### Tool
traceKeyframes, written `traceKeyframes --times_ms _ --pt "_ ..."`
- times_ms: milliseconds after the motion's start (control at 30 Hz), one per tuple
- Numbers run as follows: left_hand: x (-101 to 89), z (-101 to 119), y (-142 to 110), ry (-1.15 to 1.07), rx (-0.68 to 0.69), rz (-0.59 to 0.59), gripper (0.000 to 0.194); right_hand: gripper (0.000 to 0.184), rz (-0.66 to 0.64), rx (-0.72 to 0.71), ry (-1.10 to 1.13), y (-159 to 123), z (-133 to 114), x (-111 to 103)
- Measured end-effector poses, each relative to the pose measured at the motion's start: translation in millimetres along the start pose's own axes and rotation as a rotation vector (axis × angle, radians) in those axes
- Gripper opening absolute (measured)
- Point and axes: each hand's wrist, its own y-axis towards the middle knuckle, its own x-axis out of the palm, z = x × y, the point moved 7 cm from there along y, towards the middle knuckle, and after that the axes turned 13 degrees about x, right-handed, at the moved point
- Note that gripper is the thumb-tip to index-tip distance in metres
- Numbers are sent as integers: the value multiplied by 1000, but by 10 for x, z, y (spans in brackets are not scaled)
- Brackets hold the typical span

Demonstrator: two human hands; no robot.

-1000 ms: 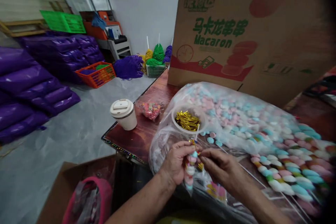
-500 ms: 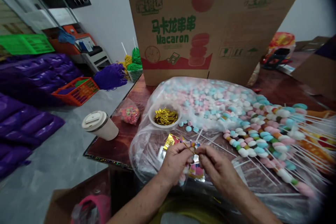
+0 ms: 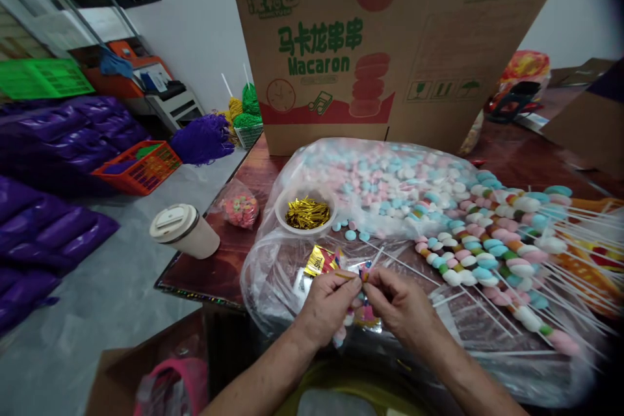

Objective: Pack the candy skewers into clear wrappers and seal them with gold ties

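Observation:
Both my hands meet over the near edge of the table. My left hand (image 3: 325, 307) is closed around a bagged candy skewer (image 3: 363, 313) of pastel pieces that hangs down from it. My right hand (image 3: 400, 304) pinches a thin gold twist tie (image 3: 351, 276) at the top of that skewer's wrapper, its fingertips touching the left hand's. Just beyond them a white bowl (image 3: 292, 203) holds a heap of gold twist ties (image 3: 307, 213). To the right lie several finished skewers (image 3: 492, 250) with white sticks.
A clear bag of pink, blue and white candies (image 3: 390, 182) covers the table middle. Behind stands a big "Macaron" carton (image 3: 390, 45). A lidded paper cup (image 3: 182, 231) and a small candy bag (image 3: 240, 208) sit left. Purple sacks (image 3: 58, 227) and an orange basket (image 3: 141, 168) lie on the floor.
The view swung right and steadied, bringing the finished skewers into sight. My hands stayed together on the skewer, the right fingers working the gold tie closer to the left hand.

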Motion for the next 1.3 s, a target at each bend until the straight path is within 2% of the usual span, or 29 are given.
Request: traceKeyframes --times_ms 67,133,267,333,433,500,567,633,733,800,900,967,1000,1067,1100,1133,1167,1200,1267,1300 --pt "-7 1 -6 -56 -13 5 39 26 16 -14 14 -56 -29 -5" --pt "25 6 -25 -96 -64 -45 39 26 -13 13 81 -108 -7 -1" --pt "45 13 -64 -156 -160 -80 35 36 -189 57 173 -187 52 31" --pt "91 -33 -93 -237 -235 -142 31 35 -290 -26 124 -243 -37 25" --pt "204 -98 -173 -392 -353 -297 32 26 -349 -250 33 -367 -298 -52" --pt "229 -72 -200 -482 -345 -320 50 23 -393 -296 27 -428 -401 -64" --pt "205 -19 -196 -516 -293 -260 76 20 -408 -231 71 -424 -396 -33" --pt "167 27 -178 -487 -243 -155 87 21 -297 -155 131 -363 -328 -17" --pt "114 68 -129 -435 -140 64 84 25 38 -132 99 -265 -217 -44" --pt "109 67 -104 -382 -61 175 73 24 248 -259 -48 -258 -256 -74" --pt "63 125 -96 -221 119 315 65 22 534 -606 -366 -377 -462 -139" --pt "43 186 -105 -132 142 333 65 20 683 -724 -526 -470 -563 -211" --pt "60 209 -100 -130 90 284 63 19 706 -752 -582 -506 -602 -232" --pt "136 289 -97 -229 -69 91 62 17 639 -794 -681 -561 -654 -201" --pt "157 376 -102 -312 -113 -2 64 17 587 -814 -721 -588 -664 -164" --pt "143 501 -98 -399 -95 -65 69 18 546 -810 -743 -603 -658 -138" --pt "60 646 -81 -460 -3 -53 70 19 526 -756 -736 -594 -634 -144" --pt "-13 719 -80 -463 27 -52 69 19 512 -659 -693 -561 -590 -175" --pt "-48 693 -117 -328 -33 -158 65 20 442 -439 -532 -482 -467 -236" --pt "-34 631 -145 -228 -75 -223 64 19 376 -379 -449 -464 -423 -226"
